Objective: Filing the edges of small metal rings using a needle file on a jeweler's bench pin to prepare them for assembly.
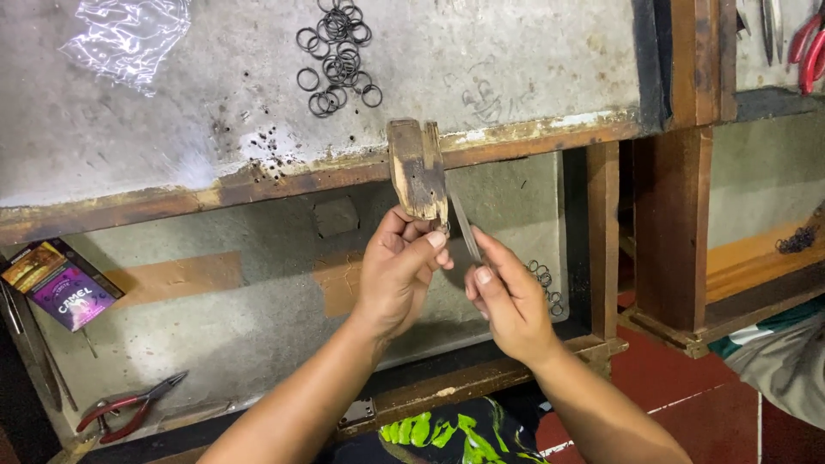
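The left hand [397,273] is closed, thumb and fingertips pinched around something small (too small to tell what) pressed against the lower end of a worn wooden peg [417,170] that juts from the edge of the workbench [172,112]. The right hand [507,299] grips a thin metal file [464,227], slanted up so its tip sits just beside the peg's end and the left fingertips. A pile of dark metal rings [337,53] lies on the bench top above the peg, and red-handled pliers [129,406] rest in the tray below, well apart.
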